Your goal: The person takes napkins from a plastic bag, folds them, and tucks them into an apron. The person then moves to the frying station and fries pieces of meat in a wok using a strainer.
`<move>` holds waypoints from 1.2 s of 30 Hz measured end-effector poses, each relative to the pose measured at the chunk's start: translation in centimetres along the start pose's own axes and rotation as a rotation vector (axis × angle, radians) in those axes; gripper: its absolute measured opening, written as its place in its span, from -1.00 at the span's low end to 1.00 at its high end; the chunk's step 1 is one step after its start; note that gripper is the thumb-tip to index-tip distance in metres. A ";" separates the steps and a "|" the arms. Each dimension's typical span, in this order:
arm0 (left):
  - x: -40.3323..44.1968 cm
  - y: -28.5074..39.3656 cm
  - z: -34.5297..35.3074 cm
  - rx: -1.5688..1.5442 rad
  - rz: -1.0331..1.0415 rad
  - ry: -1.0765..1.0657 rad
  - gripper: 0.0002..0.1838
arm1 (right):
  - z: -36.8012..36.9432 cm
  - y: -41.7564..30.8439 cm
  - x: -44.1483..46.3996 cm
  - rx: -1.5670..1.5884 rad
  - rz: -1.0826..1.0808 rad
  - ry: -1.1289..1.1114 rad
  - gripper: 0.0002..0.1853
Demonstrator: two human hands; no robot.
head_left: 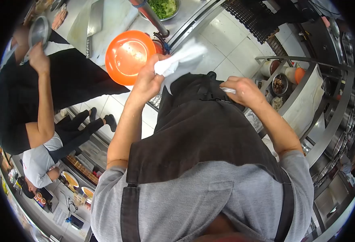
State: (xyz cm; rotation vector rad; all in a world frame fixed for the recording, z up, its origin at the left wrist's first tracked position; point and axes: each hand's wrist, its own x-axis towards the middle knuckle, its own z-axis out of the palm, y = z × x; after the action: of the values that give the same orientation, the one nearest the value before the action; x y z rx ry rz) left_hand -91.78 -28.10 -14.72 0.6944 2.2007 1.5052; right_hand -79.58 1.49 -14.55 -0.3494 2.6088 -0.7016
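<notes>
My left hand point(146, 80) is closed round a bunched white piece of thin material point(173, 62), paper or cloth. Its loose end is smeared by motion, and I cannot tell which it is. Close beside this hand, an orange bowl point(129, 54) stands at the counter's edge, with small drops or residue inside. My right hand point(244, 92) is held near my dark apron point(209, 129), fingers curled round a small white piece point(228, 90) that sticks out toward the apron. The rest of that piece is hidden in the fist.
A cleaver point(95, 20) lies on the counter near a bowl of chopped greens point(164, 7) and a metal post point(153, 18). At left a co-worker holds a metal bowl point(39, 31); another person point(42, 161) stands beyond. Shelving with containers point(280, 84) is at right.
</notes>
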 end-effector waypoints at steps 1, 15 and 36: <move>-0.3 0.1 0.6 0.010 0.064 -0.010 -0.58 | -1.0 -0.4 -0.2 0.126 -0.024 0.010 -0.71; 0.4 1.4 2.7 0.109 -0.319 -0.736 -0.47 | -0.2 -2.1 2.3 0.510 0.053 0.036 -0.58; 2.2 3.6 1.2 0.418 -0.032 -0.150 -0.78 | -0.1 -4.5 1.0 0.456 0.141 0.094 -0.64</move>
State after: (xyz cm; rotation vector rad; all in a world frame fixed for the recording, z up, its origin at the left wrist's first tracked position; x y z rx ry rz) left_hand -92.16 -24.81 -11.82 0.8616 2.4145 0.9466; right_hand -79.91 -2.65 -12.45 0.0061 2.4300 -1.2478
